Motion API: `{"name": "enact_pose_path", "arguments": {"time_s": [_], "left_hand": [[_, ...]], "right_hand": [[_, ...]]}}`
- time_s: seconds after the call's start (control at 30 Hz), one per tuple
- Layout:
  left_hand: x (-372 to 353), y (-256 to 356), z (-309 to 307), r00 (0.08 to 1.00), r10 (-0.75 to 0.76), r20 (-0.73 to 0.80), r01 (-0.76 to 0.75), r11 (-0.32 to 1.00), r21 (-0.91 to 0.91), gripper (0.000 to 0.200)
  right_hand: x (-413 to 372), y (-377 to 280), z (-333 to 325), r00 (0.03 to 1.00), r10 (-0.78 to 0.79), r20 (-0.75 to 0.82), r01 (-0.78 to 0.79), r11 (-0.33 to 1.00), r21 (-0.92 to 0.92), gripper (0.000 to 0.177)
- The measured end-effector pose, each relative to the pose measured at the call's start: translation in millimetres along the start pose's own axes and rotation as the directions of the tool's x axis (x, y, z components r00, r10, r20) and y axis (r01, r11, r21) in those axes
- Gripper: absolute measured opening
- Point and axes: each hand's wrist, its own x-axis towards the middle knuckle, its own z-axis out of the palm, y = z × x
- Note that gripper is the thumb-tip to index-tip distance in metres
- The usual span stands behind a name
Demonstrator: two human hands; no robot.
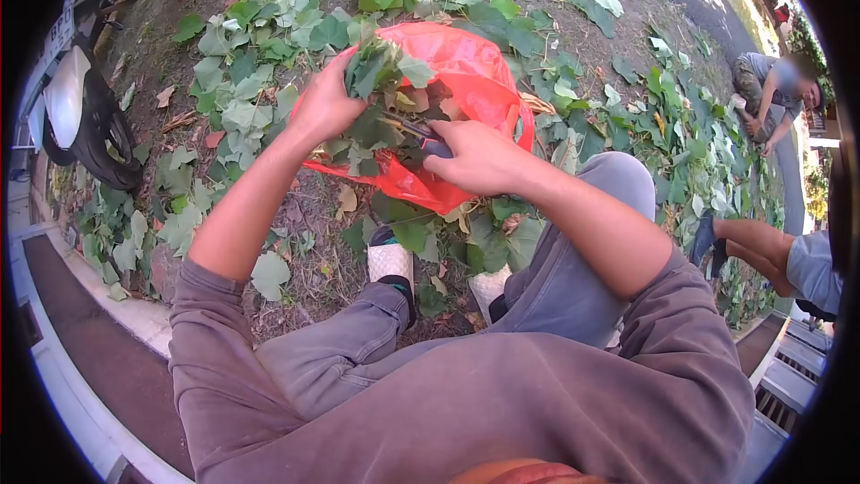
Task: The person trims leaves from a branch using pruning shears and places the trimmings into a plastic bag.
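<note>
A red plastic bag [457,54] lies open on the ground, with green and brown leaves [417,99] in its mouth. At the bag's left side my left hand [330,103] is closed round a bunch of green leaves [372,67]. My right hand [475,154] is wrapped round a tool with a dark and red handle [436,145], reaching over the bag's right part. The tool's narrow end points left into the leaves, and its tip is hidden among them.
Cut leaves [246,116] and bare soil surround the bag. My shoes [391,262] are just below it. A motorcycle wheel [109,130] stands at the left. One person [775,94] crouches at the upper right; another person's legs [757,246] show at the right edge.
</note>
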Motion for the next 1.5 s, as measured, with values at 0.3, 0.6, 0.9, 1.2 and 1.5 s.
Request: {"name": "enact_pose_path", "arguments": {"time_s": [0.3, 0.6, 0.9, 1.2, 1.5], "left_hand": [[-11.7, 5.3, 10.6, 0.976, 0.218, -0.028, -0.201, 0.937, 0.284, 0.036], [-18.0, 4.7, 18.8, 0.978, 0.210, 0.012, -0.197, 0.896, 0.399, 0.042], [-24.3, -10.5, 31.2, 0.852, 0.513, 0.102, -0.500, 0.740, 0.450, 0.055], [-23.6, -5.3, 16.2, 0.898, 0.404, 0.174, -0.426, 0.897, 0.115, 0.062], [-25.9, -1.2, 18.8, 0.851, 0.493, 0.181, -0.525, 0.789, 0.320, 0.042]], "right_hand": [[17.3, 11.9, 23.3, 0.999, 0.033, 0.003, -0.032, 0.966, 0.256, 0.053], [14.4, -0.8, 22.7, 0.978, 0.117, 0.171, -0.196, 0.782, 0.592, 0.041], [23.1, 11.6, 37.2, 0.949, 0.213, 0.234, -0.309, 0.461, 0.832, 0.039], [26.4, 14.3, 37.7, 0.956, 0.220, 0.194, -0.277, 0.457, 0.845, 0.037], [32.4, 26.6, 43.8, 0.949, 0.262, 0.174, -0.288, 0.502, 0.815, 0.026]]}}
